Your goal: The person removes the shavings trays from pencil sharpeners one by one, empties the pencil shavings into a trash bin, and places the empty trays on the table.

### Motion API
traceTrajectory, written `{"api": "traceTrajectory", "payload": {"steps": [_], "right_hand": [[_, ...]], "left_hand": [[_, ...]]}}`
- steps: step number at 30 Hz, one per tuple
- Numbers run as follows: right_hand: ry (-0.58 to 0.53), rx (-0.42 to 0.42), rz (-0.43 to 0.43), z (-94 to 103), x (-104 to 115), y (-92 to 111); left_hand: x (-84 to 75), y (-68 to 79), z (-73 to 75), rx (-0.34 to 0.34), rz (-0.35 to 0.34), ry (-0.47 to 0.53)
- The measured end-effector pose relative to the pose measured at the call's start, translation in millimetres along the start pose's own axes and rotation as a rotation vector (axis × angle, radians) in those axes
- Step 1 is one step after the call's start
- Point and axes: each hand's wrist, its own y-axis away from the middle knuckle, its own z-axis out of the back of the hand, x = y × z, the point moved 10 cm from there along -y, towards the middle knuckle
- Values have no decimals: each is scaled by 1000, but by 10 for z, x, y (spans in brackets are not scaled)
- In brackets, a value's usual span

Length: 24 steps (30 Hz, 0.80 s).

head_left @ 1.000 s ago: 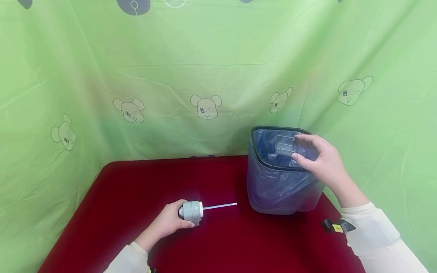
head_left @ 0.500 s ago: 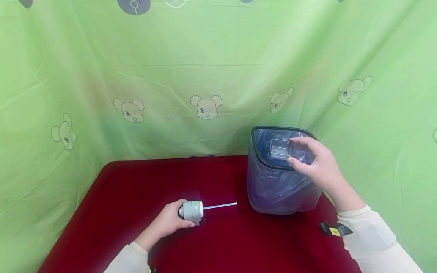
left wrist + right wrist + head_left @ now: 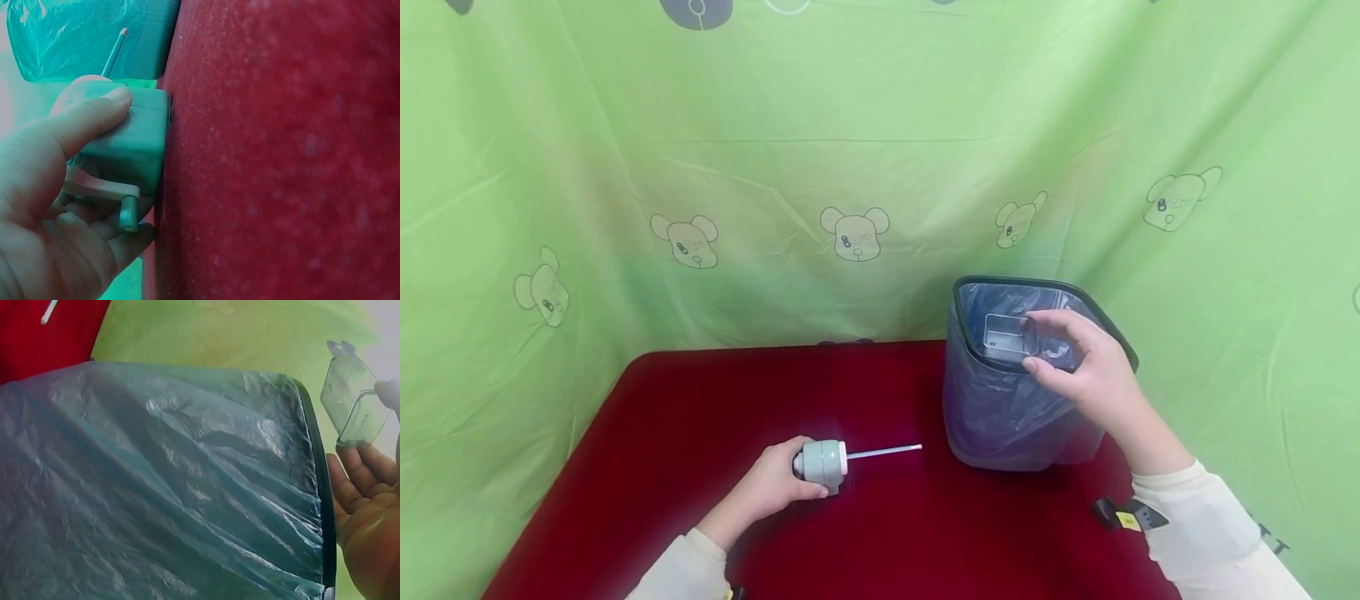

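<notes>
My left hand (image 3: 769,483) grips a grey-green pencil sharpener (image 3: 824,464) lying on the red surface. A pencil (image 3: 883,452) sticks out of its white front, pointing right. In the left wrist view, my thumb lies along the sharpener's body, and its hand crank (image 3: 128,214) shows beside the palm. Over the mouth of a bin (image 3: 1000,417), my right hand (image 3: 1093,371) pinches a clear plastic shavings drawer (image 3: 1002,335) between thumb and fingers. The right wrist view shows the drawer (image 3: 353,403) beyond the bin's dark rim, tilted. Any contents in it cannot be made out.
A bluish bag (image 3: 156,487) lines the bin, which stands at the right of the red-covered table (image 3: 700,400). Green curtains (image 3: 760,167) with bear heads hang behind and on both sides.
My right hand has moved left and slightly toward me with the drawer, still over the bin. The left hand and the sharpener have stayed put.
</notes>
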Motion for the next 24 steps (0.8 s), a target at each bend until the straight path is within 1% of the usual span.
{"api": "traceTrajectory", "payload": {"steps": [6, 12, 19, 24], "right_hand": [[-22, 14, 18, -54, 25, 33], [-36, 16, 40, -87, 59, 58], [-102, 26, 48, -138, 74, 104], [-124, 30, 74, -174, 105, 130]], "left_hand": [[19, -1, -15, 6, 2, -6], [4, -2, -3, -1, -5, -5], [11, 4, -9, 0, -1, -2], [3, 4, -7, -3, -10, 1]]}}
